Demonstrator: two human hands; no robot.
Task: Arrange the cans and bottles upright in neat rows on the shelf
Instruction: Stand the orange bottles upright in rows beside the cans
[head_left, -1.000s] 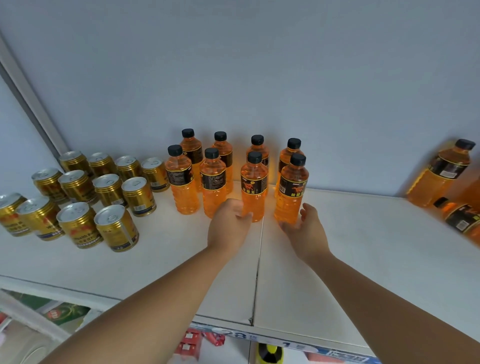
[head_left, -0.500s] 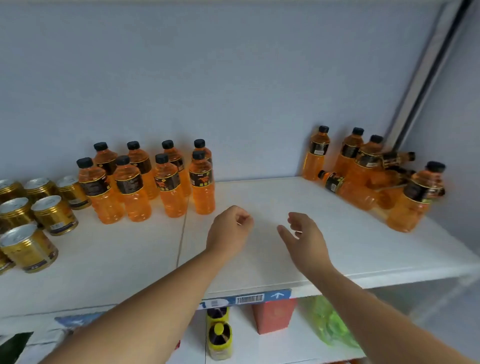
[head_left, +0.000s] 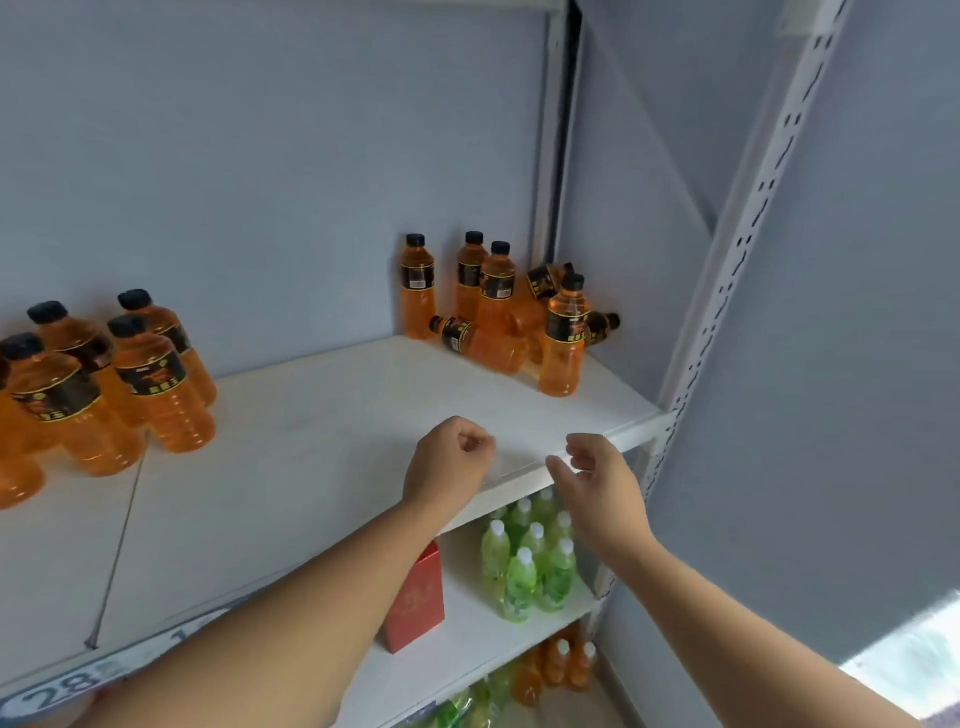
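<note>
My left hand (head_left: 449, 465) hangs over the front part of the white shelf board (head_left: 311, 467), fingers curled into the palm, holding nothing. My right hand (head_left: 597, 486) is just beside it at the board's front edge. Its fingers are half bent with the thumb out, a narrow gap between them, and it is empty too.

Beyond both hands, in the right back corner and well apart from them, is a loose cluster of clear plastic bottles of orange drink with black caps and black labels (head_left: 563, 358). I count seven there. Four stand upright, and one lying bottle (head_left: 478, 340) rests on its side in front with its cap toward the left. Two more are tipped over behind, partly hidden, so that count is not sure.

To the left of my left hand, also well apart, a tidy group of the same orange bottles (head_left: 156, 384) stands upright. Four are in full sight, two by two, and a fifth is cut off at the edge of my view.

On the shelf below sit one red cardboard box (head_left: 415, 603) and pale green bottles with white caps (head_left: 519, 582), at least eight, packed close together. Lower still I make out three orange bottles with white caps (head_left: 561, 667).

A price strip (head_left: 67, 686) reading 28 runs along the board's front, and a white perforated steel post (head_left: 748, 249) rises at the right.
</note>
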